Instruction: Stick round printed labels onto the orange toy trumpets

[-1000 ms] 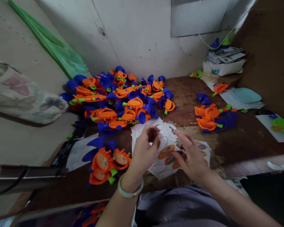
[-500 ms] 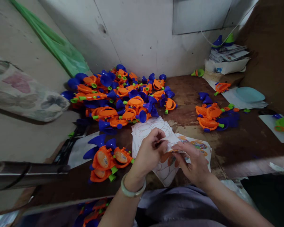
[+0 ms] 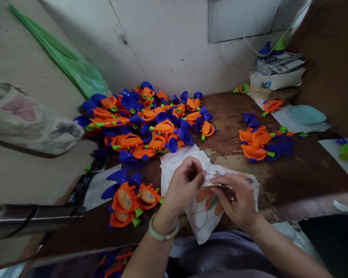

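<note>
A sticker sheet (image 3: pixel 202 221) with orange oval stickers and bare oval outlines is held in front of me, bent along its upper edge. My right hand (image 3: pixel 239 199) pinches that edge between thumb and fingers. My left hand (image 3: pixel 185 181) is closed, thumb against forefinger, at the sheet's upper left; whether a loose sticker is between its fingertips is hidden. Beneath my hands lie a pile of used sheets (image 3: pixel 174 164) with oval outlines and more printed sheets (image 3: pixel 254 183). Left of my left hand, several orange toy trumpets (image 3: pixel 124 199) carry oval stickers.
A large heap of orange and blue toy trumpets (image 3: pixel 162 127) stands against the wall. A smaller group of trumpets (image 3: pixel 255 141) lies to the right. A metal cylinder (image 3: pixel 37 218) juts in at left. Stacked papers (image 3: pixel 280 65) and a light-blue dish (image 3: pixel 307 115) are at the back right.
The sheet's bent upper part has tipped flatter, and more orange stickers show on its front. Its lower corner hangs lower. Both hands stay nearly in place.
</note>
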`<state>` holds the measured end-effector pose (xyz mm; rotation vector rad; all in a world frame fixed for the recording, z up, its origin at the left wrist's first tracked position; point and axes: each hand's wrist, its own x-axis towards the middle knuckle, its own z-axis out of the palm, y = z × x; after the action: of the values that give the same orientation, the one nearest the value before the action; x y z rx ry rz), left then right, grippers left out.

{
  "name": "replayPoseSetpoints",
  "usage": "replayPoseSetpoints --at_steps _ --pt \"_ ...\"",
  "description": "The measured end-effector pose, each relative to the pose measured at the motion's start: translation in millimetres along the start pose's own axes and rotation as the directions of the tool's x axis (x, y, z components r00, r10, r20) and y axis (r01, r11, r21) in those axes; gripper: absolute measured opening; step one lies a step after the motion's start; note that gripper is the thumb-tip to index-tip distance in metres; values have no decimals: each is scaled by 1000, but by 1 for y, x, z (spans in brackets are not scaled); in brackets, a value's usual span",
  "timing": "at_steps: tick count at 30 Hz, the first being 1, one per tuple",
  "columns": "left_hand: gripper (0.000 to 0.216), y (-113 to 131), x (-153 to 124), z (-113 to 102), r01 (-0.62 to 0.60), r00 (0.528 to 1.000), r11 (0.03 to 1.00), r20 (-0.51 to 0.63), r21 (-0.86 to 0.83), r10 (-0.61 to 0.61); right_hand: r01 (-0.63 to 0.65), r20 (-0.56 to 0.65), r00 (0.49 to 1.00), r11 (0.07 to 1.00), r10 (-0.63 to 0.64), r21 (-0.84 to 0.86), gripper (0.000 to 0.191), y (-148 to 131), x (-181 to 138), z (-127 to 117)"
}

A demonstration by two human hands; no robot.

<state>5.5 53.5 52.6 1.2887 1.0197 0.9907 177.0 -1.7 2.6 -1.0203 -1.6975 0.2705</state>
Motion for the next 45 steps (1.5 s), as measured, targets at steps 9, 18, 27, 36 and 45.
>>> replayPoseSetpoints --at_steps 9,18,27,36,45 --pt "16 -17 19 -13 -50 992 941 -90 335 85 149 -7 988 976 -152 -156 37 -2 -10 -1" --pt "20 -41 95 -29 -13 973 650 -141 760 184 80 -7 997 996 -81 -33 70 -4 -57 -1" --pt "50 -36 107 -102 267 921 446 -363 855 145 -67 -170 982 994 82 91 69 -2 -46 5" --pt "26 -10 75 -122 148 948 463 -260 874 187 -199 -226 934 928 277 315 73 2 -39 16" --pt "41 14 -62 -45 -762 639 376 709 528 299 -619 154 634 377 758 689 98 9 10 3"
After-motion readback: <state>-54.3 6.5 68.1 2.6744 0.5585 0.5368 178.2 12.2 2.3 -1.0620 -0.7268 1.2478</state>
